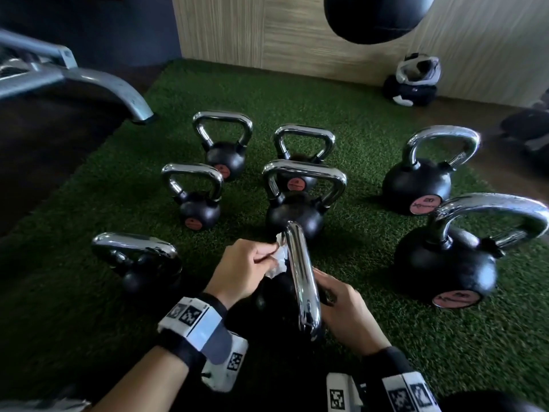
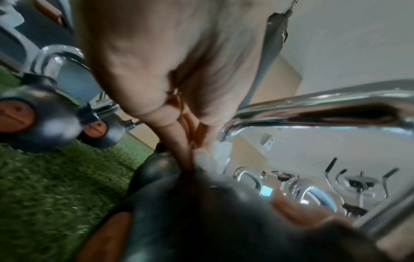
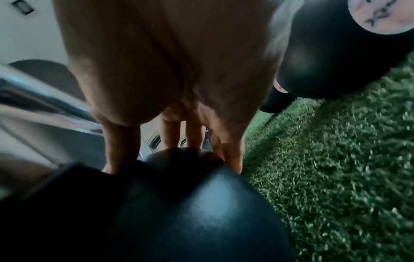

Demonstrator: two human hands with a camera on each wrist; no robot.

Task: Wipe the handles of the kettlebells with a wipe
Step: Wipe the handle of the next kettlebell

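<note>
The nearest kettlebell stands on the green turf (image 1: 371,337), its chrome handle (image 1: 303,281) pointing toward me and its black ball (image 3: 201,203) mostly hidden under my hands. My left hand (image 1: 267,257) pinches a crumpled white wipe (image 1: 279,260) against the far left leg of that handle. In the left wrist view the wipe (image 2: 215,156) sits at the bend of the handle (image 2: 313,106). On the right side of the ball lies my right hand (image 1: 335,295), whose fingers (image 3: 170,136) reach down over the ball under the handle.
Several more chrome-handled kettlebells stand on the turf: one at my left (image 1: 136,263), a large one at my right (image 1: 451,263), one just beyond (image 1: 297,209). A grey bench frame (image 1: 89,81) is at far left. A dark bag (image 1: 413,81) leans on the wood wall.
</note>
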